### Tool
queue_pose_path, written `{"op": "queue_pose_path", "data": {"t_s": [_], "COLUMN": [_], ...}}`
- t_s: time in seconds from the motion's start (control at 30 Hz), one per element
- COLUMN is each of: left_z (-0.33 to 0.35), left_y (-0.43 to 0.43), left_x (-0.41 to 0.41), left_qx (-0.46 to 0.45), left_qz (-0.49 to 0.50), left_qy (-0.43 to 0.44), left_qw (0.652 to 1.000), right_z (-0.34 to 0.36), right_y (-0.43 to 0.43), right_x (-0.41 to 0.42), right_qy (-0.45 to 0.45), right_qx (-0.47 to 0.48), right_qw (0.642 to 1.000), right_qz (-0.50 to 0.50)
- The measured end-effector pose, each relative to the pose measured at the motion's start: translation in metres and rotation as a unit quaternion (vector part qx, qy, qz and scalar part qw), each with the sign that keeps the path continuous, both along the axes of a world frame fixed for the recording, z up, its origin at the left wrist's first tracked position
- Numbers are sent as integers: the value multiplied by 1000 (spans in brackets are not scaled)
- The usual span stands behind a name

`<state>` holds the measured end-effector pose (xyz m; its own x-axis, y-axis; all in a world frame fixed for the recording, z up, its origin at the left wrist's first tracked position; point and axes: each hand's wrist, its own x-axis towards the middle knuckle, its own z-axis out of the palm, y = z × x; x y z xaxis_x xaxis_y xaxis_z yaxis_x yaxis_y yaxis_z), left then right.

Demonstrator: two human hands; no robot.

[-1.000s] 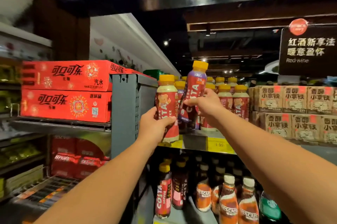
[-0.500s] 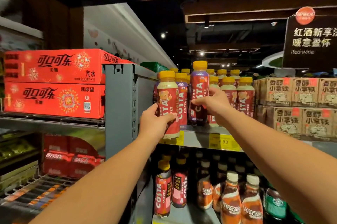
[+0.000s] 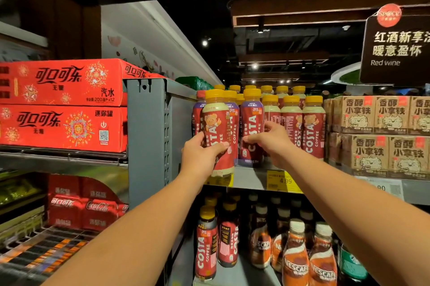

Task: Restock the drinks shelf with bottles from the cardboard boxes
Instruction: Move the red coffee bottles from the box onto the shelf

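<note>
The left hand (image 3: 200,155) grips a red bottle (image 3: 217,132) at the shelf's (image 3: 251,178) front edge. The right hand (image 3: 272,144) clasps a purple-topped bottle (image 3: 251,120) standing just beside it.

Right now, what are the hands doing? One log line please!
left hand: grips bear-label Costa bottle at front of shelf | right hand: grips purple-top Costa bottle upright on shelf | stage: shelving

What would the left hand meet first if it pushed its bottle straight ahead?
Probably the yellow-capped, purple-shouldered plastic Costa bottle standing behind the red-labelled bottle the left hand holds; depth unclear.
</note>
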<state>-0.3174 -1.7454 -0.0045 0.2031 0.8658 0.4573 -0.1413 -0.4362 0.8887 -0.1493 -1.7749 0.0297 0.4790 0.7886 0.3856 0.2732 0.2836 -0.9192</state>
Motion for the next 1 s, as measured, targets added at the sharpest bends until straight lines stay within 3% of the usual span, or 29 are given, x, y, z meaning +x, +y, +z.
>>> {"op": "queue_pose_path", "data": {"t_s": [0.37, 0.5, 0.6, 0.77, 1.0], "left_z": [1, 4, 10, 13, 20], "left_y": [-7, -16, -28, -48, -70], "left_x": [6, 17, 33, 73, 125], "left_qx": [15, 25, 30, 34, 52], "left_qz": [3, -8, -23, -43, -84], "left_qy": [-1, -5, -5, 5, 14], "left_qw": [1000, 1000, 999, 998, 995], "right_z": [-6, -5, -8, -16, -13], "right_y": [-13, -27, -43, -75, -120], "right_x": [1, 5, 14, 27, 61], "right_qy": [-29, -28, -22, -8, -73], "right_qx": [-18, 13, 52, 44, 53], "right_qw": [999, 997, 993, 998, 992], "right_qz": [4, -66, -100, -40, -88]}}
